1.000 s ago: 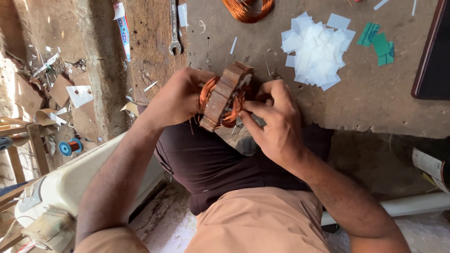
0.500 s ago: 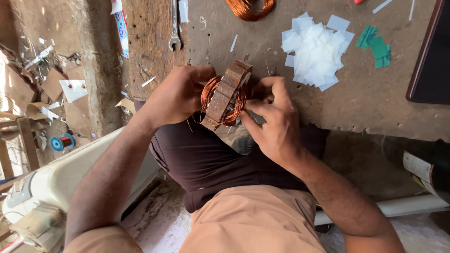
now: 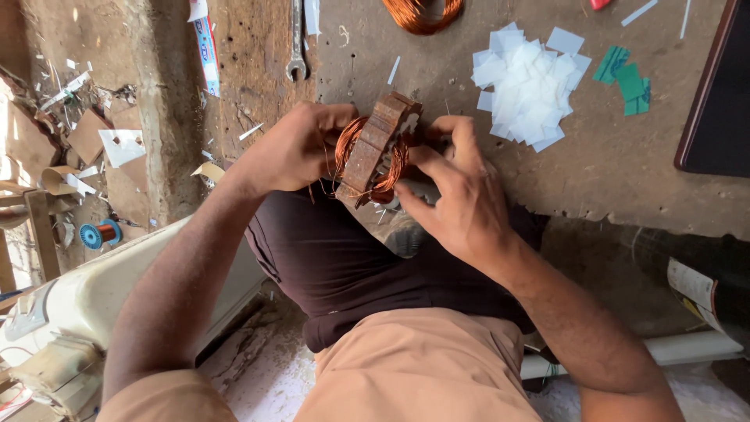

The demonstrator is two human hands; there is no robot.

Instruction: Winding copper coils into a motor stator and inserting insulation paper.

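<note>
The left hand (image 3: 293, 152) comes in from the lower left with the forearm slanting up toward the counter (image 3: 594, 187), its fingers curled and clamped on the left side of a rusty motor stator (image 3: 375, 148) wound with copper wire. The stator sits tilted on edge between both hands, at the near edge of the counter and above the person's lap. The right hand (image 3: 461, 199) reaches up from the lower right, wrist bent, thumb pressing the stator's lower side and fingers closed over its right face and the coil there. Farther right on the counter lies a heap of white paper slips (image 3: 523, 98), then a few green slips (image 3: 625, 78); a spanner (image 3: 295, 39) and a loose copper coil (image 3: 422, 12) lie beyond the hands. Compared with half a second ago, both hands keep the same grip and the stator has hardly shifted; only the view has moved slightly.
</note>
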